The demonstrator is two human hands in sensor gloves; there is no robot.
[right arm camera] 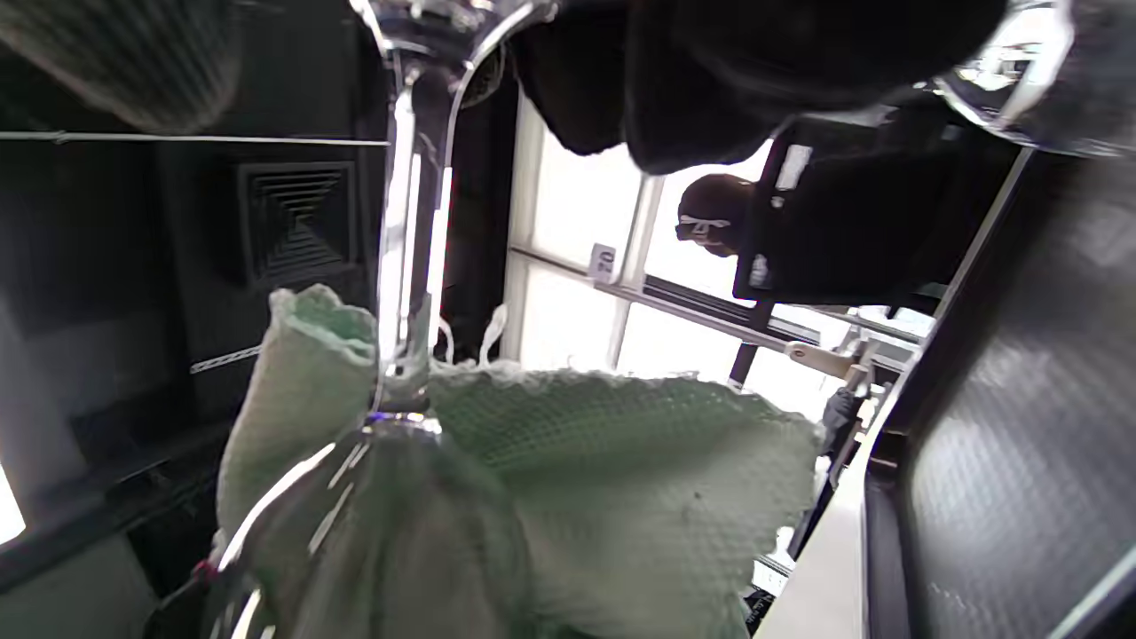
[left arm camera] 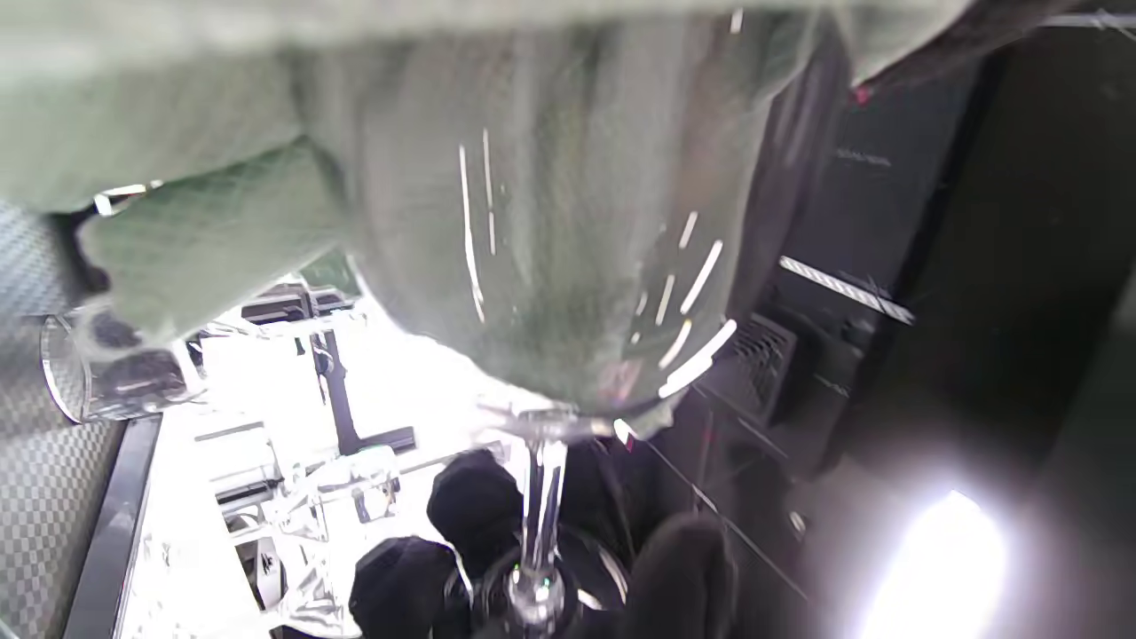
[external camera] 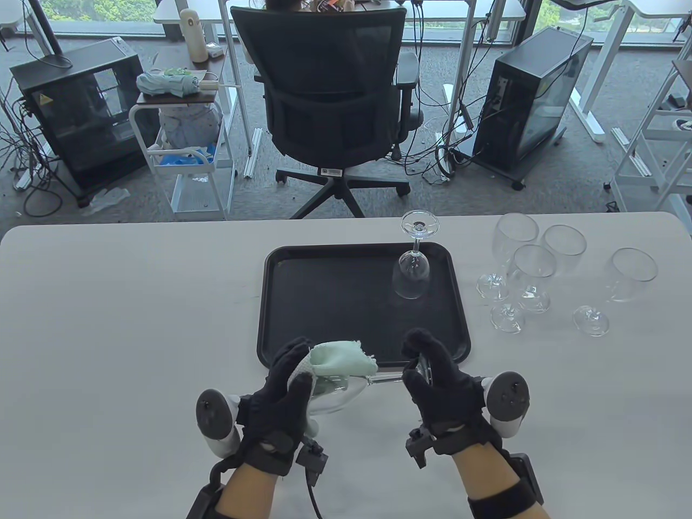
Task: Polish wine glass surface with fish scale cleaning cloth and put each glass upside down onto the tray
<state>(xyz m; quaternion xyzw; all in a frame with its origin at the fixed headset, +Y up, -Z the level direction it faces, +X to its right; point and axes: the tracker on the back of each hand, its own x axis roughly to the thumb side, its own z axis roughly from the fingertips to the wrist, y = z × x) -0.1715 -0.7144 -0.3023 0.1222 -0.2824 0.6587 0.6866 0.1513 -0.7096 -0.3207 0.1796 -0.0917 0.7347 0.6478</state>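
Fingers (external camera: 292, 359) of the left hand (external camera: 281, 400) curl around a green cloth (external camera: 338, 359) wrapped on the bowl of a wine glass (external camera: 335, 397). Right hand (external camera: 440, 386) fingers pinch its foot. The glass lies sideways above the desk's (external camera: 119, 324) near edge, just before the black tray (external camera: 335, 292). One glass (external camera: 412, 273) stands upside down in the tray's far right corner.

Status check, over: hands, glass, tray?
Left hand presses green cloth round bowl of held glass. Right hand grips its foot end. One glass upside down on tray; four glasses wait upright, right of it. Nothing blocking.
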